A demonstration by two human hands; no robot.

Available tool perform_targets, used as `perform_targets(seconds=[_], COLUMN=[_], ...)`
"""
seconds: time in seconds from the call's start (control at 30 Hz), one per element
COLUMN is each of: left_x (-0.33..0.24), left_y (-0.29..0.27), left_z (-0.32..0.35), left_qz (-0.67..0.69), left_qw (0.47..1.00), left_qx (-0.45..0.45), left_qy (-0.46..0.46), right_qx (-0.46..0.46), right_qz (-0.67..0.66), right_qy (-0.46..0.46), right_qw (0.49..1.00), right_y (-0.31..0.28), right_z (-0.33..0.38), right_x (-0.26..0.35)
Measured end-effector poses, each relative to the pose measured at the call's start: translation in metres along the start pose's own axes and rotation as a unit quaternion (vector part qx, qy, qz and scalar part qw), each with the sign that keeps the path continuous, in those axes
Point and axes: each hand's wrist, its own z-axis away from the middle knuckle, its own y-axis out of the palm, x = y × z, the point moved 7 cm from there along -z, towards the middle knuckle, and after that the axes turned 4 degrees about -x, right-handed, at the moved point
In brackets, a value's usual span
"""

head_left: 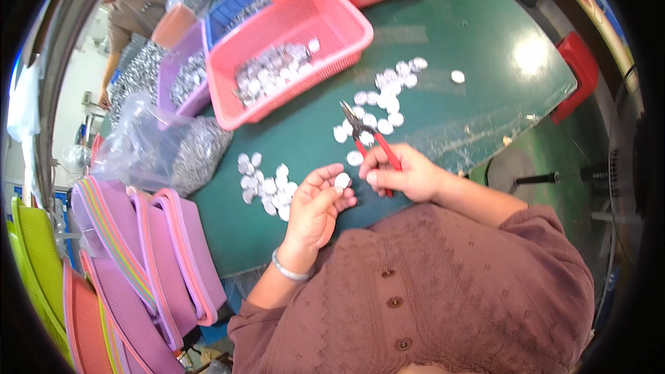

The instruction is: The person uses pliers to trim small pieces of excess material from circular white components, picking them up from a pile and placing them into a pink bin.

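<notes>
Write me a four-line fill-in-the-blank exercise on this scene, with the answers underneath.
1. A pale disc is held in the person's ____ hand.
2. The right hand holds pliers with ____ handles.
3. The tabletop is coloured ____.
4. The brown top has round ____ down its front.

Missing words: left; red; green; buttons.

From here I see a green table (pixel 499 97) spread across the middle, a bright glare (pixel 530 54) shining toward its far right corner. Beyond that corner sits a red plastic seat (pixel 580 73); greenish floor (pixel 554 140) shows at right, a whitish wall (pixel 77 76) at far left.
</notes>
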Motion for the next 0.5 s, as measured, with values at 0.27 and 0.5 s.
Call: perform_targets(seconds=[0.27, 0.5], left_x=[-0.101, -0.27], left_y=[0.032, 0.12], left_z=[-0.053, -0.15], left_qz=[-0.057, -0.122], left_qw=[0.993, 0.958], left_qx=[0.09, 0.084], left_qy=[0.053, 0.245], right_qx=[0.004, 0.003], right_qz=[-0.026, -0.024], right_qy=[0.019, 0.015], right_qw=[0.999, 1.0], right_y=[-0.003, -0.004], right_z=[-0.001, 0.001], right_x=[0.002, 0.001])
